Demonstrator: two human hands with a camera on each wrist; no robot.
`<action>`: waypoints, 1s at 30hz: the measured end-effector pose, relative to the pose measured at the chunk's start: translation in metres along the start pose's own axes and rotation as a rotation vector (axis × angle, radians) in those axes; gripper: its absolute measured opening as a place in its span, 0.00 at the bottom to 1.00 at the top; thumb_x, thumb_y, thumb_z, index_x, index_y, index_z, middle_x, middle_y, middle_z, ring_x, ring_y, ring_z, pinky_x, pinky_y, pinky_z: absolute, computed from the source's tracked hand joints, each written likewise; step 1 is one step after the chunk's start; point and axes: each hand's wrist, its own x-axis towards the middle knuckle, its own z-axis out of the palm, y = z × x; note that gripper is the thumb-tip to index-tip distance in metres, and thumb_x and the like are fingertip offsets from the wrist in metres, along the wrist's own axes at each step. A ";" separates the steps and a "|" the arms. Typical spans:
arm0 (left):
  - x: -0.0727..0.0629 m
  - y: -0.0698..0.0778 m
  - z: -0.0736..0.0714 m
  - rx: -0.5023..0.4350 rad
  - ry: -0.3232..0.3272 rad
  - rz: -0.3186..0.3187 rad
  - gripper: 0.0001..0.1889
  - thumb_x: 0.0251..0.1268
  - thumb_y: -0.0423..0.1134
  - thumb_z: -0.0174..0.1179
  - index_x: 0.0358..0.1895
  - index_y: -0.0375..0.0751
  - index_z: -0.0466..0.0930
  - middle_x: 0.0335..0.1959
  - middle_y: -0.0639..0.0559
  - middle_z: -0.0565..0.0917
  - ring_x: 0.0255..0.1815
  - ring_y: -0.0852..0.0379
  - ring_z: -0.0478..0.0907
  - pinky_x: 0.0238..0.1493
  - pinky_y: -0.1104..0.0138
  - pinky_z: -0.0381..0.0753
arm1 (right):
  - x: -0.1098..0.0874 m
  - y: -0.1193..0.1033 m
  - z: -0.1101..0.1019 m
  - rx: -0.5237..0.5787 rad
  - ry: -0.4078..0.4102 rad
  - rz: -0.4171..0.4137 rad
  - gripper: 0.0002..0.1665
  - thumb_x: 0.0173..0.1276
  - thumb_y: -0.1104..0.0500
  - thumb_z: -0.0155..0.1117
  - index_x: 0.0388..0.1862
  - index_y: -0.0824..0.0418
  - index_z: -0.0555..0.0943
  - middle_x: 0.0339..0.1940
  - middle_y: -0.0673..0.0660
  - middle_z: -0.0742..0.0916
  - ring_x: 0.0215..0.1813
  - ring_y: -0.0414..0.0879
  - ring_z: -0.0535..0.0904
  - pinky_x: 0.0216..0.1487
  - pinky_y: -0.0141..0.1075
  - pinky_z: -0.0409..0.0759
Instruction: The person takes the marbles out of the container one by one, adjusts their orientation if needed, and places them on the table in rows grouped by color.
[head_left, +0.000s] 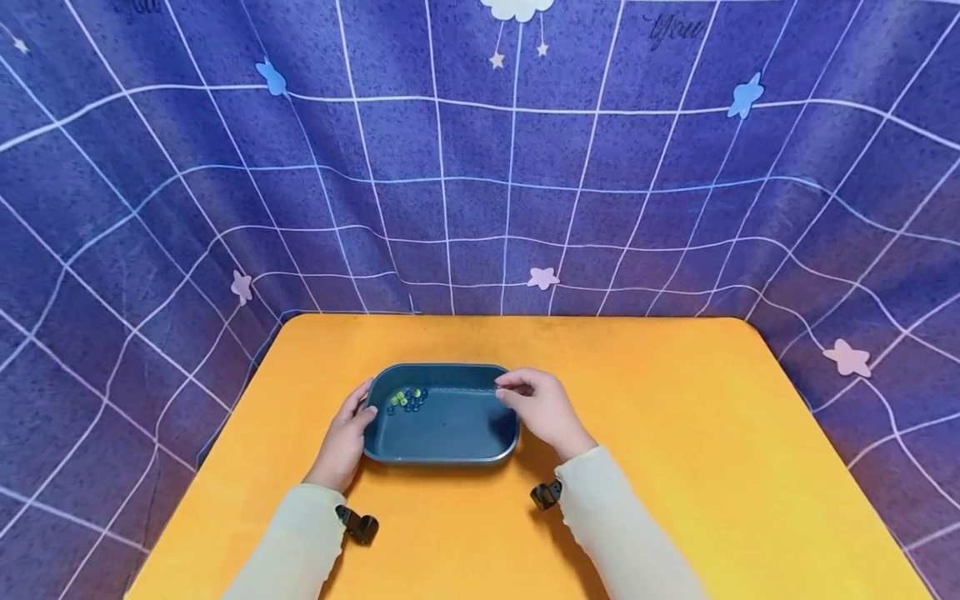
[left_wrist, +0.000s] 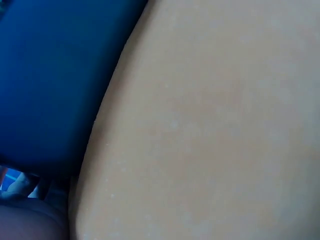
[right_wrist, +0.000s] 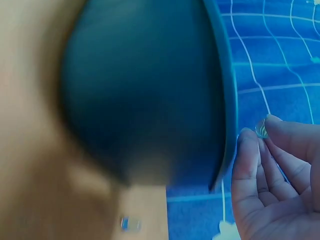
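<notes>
A dark blue-grey rectangular tray point(head_left: 450, 425) with rounded corners is over the orange table. My left hand point(head_left: 341, 437) grips its left end, thumb over the rim and fingers along the outside wall. In the left wrist view, part of that hand point(left_wrist: 30, 215) shows beside the tray's outer wall point(left_wrist: 55, 90). My right hand point(head_left: 543, 408) is at the tray's right rim, and its thumb and forefinger pinch a clear glass marble point(right_wrist: 261, 128) with a yellowish swirl. Several green and dark blue marbles point(head_left: 405, 400) lie grouped at the left inside the tray.
In the right wrist view, a small clear-and-blue piece point(right_wrist: 131, 223) lies on the table beyond the tray. The orange tabletop point(head_left: 675, 467) stretches around the tray. A purple-blue curtain point(head_left: 480, 208) with grid lines and stars stands behind and at both sides.
</notes>
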 end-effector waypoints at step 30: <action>-0.003 0.001 0.001 -0.002 -0.003 0.001 0.29 0.86 0.40 0.42 0.84 0.55 0.51 0.85 0.52 0.48 0.84 0.49 0.42 0.80 0.50 0.45 | -0.030 0.060 -0.089 -0.131 0.100 0.121 0.14 0.73 0.60 0.69 0.52 0.67 0.87 0.45 0.55 0.90 0.47 0.48 0.85 0.52 0.40 0.82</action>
